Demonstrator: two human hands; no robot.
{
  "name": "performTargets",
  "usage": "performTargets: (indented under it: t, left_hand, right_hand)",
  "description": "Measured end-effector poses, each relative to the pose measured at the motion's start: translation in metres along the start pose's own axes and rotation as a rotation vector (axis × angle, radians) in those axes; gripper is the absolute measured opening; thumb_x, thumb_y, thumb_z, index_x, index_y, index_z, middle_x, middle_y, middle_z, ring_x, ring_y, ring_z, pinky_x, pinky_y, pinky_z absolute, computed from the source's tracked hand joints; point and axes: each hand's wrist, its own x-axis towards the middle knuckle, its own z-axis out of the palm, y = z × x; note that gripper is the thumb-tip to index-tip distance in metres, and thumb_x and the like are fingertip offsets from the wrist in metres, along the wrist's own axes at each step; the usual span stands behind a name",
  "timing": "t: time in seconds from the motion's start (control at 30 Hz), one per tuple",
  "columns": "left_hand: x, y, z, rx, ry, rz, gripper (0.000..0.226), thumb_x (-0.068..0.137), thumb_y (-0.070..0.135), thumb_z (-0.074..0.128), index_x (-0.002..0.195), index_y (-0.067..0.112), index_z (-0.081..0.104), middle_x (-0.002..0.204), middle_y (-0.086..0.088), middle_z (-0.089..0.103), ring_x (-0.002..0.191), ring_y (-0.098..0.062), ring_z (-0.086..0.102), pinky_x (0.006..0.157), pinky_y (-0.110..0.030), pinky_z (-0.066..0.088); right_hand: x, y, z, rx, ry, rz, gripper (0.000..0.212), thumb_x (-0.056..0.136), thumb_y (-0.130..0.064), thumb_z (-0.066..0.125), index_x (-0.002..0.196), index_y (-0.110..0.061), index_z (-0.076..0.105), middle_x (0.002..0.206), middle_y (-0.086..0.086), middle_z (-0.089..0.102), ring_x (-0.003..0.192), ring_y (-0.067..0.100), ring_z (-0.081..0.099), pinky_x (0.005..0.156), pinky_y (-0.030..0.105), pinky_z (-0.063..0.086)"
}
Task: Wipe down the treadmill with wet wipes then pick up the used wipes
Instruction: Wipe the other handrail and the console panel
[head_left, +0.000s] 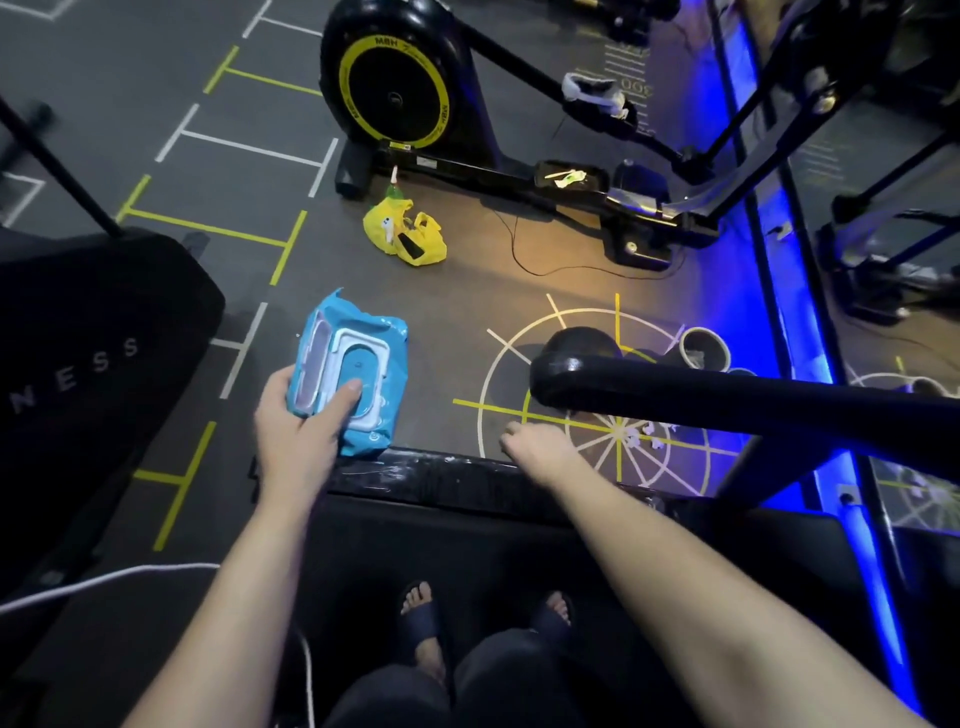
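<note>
Head view, wet wipes pack: whereabouts?
Left of centre, gripped by the left hand, thumb pressed on the lid.
And the right hand?
Just right of centre, over the treadmill edge. Fingers curled under; cannot tell whether holding anything.
Floor beyond?
Small white scraps right of centre; yellow bag above the pack.

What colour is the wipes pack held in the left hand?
Light blue, with a white-framed flip lid; the wipes pack, in the left hand, shows best in the head view.
</note>
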Motion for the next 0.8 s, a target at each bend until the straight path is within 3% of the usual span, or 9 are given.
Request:
performTargets:
  t: [0.13, 0.23, 0.33, 0.43, 0.57, 0.63, 0.73, 0.8]
  left_hand:
    - [0.003, 0.000, 0.006, -0.015, 0.001, -0.024, 0.049, 0.079, 0.030, 0.085, 0.119, 0.010, 0.066, 0.111, -0.006, 0.075, 0.095, -0.014, 0.072, 0.084, -0.034, 0.058]
    - [0.007, 0.001, 0.015, -0.013, -0.001, -0.033, 0.046, 0.080, 0.027, 0.085, 0.118, 0.011, 0.066, 0.109, -0.004, 0.074, 0.093, -0.013, 0.071, 0.085, -0.036, 0.059]
    - [0.009, 0.003, 0.020, -0.005, -0.009, -0.025, 0.046, 0.081, 0.027, 0.085, 0.119, 0.011, 0.066, 0.110, -0.006, 0.075, 0.094, -0.014, 0.071, 0.084, -0.035, 0.059]
    - [0.009, 0.004, 0.021, 0.025, -0.009, -0.011, 0.043, 0.084, 0.022, 0.086, 0.119, 0.008, 0.065, 0.109, -0.005, 0.074, 0.092, -0.011, 0.071, 0.082, -0.031, 0.056]
    - [0.011, 0.007, 0.019, 0.047, 0.004, -0.007, 0.040, 0.087, 0.016, 0.085, 0.120, 0.007, 0.065, 0.108, -0.003, 0.074, 0.089, -0.007, 0.070, 0.080, -0.029, 0.054]
    - [0.013, 0.007, 0.018, 0.050, 0.011, -0.016, 0.041, 0.084, 0.021, 0.086, 0.118, 0.009, 0.065, 0.105, -0.001, 0.074, 0.089, -0.009, 0.070, 0.080, -0.032, 0.055]
    - [0.017, 0.009, 0.018, 0.093, -0.002, -0.015, 0.046, 0.081, 0.028, 0.086, 0.118, 0.011, 0.066, 0.102, 0.005, 0.073, 0.085, -0.001, 0.069, 0.077, -0.028, 0.053]
    - [0.019, 0.011, 0.018, 0.116, -0.014, -0.009, 0.048, 0.078, 0.031, 0.086, 0.118, 0.012, 0.066, 0.101, 0.007, 0.072, 0.082, 0.004, 0.067, 0.074, -0.023, 0.051]
  right_hand:
    - [-0.040, -0.010, 0.027, 0.477, 0.337, 0.145, 0.045, 0.082, 0.002, 0.063, 0.123, -0.017, 0.064, 0.120, 0.003, 0.063, 0.109, 0.030, 0.064, 0.081, 0.042, 0.057]
    - [-0.054, 0.003, 0.008, 0.543, 0.775, 0.157, 0.049, 0.074, 0.010, 0.070, 0.118, -0.010, 0.071, 0.116, 0.006, 0.071, 0.104, 0.028, 0.067, 0.084, 0.039, 0.058]
    - [-0.043, 0.037, -0.028, 0.594, 1.060, 0.308, 0.033, 0.087, 0.002, 0.068, 0.119, -0.008, 0.073, 0.117, 0.005, 0.072, 0.109, 0.020, 0.064, 0.099, 0.031, 0.050]
    - [-0.028, 0.062, -0.042, 0.593, 0.947, 0.429, 0.022, 0.095, -0.010, 0.066, 0.115, -0.010, 0.074, 0.112, 0.004, 0.073, 0.107, 0.025, 0.066, 0.095, 0.034, 0.051]
    - [-0.014, 0.059, -0.036, 0.391, 0.836, 0.241, 0.010, 0.093, -0.004, 0.058, 0.095, -0.010, 0.065, 0.094, 0.005, 0.066, 0.089, 0.026, 0.059, 0.077, 0.038, 0.053]
    - [-0.001, 0.055, -0.035, 0.251, 0.747, 0.164, 0.012, 0.085, 0.002, 0.063, 0.082, -0.009, 0.060, 0.083, 0.006, 0.060, 0.082, 0.027, 0.055, 0.073, 0.039, 0.050]
    - [0.020, 0.039, -0.038, -0.181, 0.461, 0.033, 0.008, 0.077, -0.003, 0.072, 0.078, -0.010, 0.069, 0.075, 0.006, 0.067, 0.077, 0.028, 0.062, 0.085, 0.038, 0.051]
    - [0.024, 0.022, -0.043, -0.363, 0.196, 0.006, 0.013, 0.090, -0.010, 0.061, 0.095, -0.013, 0.073, 0.092, 0.005, 0.074, 0.092, 0.026, 0.065, 0.099, 0.039, 0.043]
